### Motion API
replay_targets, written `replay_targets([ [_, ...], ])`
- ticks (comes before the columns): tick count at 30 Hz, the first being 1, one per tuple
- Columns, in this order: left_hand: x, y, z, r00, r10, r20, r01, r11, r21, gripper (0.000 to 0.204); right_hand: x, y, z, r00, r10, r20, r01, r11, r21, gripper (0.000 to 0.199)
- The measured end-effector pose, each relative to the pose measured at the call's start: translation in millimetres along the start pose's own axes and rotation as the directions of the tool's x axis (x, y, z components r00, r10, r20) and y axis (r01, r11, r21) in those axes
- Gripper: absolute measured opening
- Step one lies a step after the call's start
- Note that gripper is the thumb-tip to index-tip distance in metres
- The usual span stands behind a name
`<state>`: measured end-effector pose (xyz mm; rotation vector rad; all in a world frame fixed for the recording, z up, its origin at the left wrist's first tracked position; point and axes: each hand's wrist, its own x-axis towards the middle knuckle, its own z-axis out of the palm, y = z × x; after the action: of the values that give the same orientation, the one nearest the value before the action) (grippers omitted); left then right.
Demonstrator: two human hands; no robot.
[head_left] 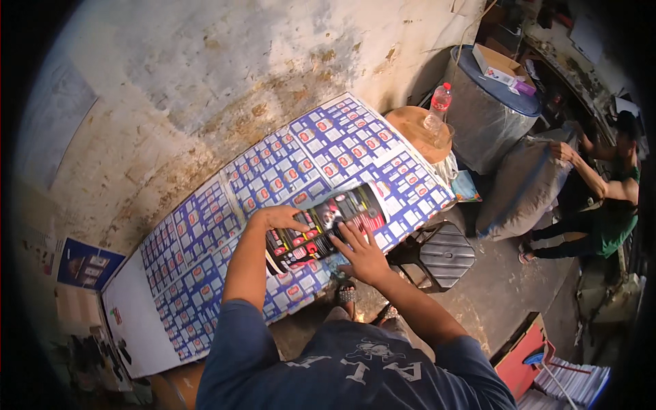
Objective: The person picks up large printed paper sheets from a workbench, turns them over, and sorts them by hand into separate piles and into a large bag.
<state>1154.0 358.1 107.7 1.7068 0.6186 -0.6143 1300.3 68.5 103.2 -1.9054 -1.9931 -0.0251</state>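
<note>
Probably light and floppy, we judge, the printed sheets (316, 239) mid-frame (right hand (365, 260) spread open on them, left hand (277, 218) at their edge, grip unclear) want holding by opposite edges.

shirt (335, 386): white letters (356, 372) | glossy sheet (321, 225): unreadable print | blue-white sheeting (273, 178): unreadable labels

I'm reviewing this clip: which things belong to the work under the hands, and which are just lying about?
In use:
- left hand and right hand, both on the dark glossy printed sheets
- blue-and-white printed tabletop beneath

Apparently just lying about:
- red-capped bottle
- dark plastic stool
- open carton
- paper stack
</note>
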Motion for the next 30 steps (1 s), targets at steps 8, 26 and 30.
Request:
replay_targets([
  [8, 22.2, 1.9, 35.0, 0.699, 0.203, -0.685, 0.280, 0.804, 0.524, 0.060, 77.8, 38.4, 39.4, 0.960, 0.097, 0.264, -0.090, 0.995, -0.041, 0.103],
  [26, 95.0, -55.7, -15.7, 0.935, 0.192, -0.299, -0.091, 0.942, 0.322, 0.058, 54.8, 34.4, 60.1, 0.974, 0.045, 0.222, -0.031, 0.997, -0.065, 0.070],
  [30, 69.6, -11.9, 17.1, 0.963, -0.120, -0.241, 0.160, 0.975, 0.152, 0.049, 13.7, 40.4, 61.4, 0.999, -0.016, 0.050, 0.019, 0.998, -0.065, 0.042],
])
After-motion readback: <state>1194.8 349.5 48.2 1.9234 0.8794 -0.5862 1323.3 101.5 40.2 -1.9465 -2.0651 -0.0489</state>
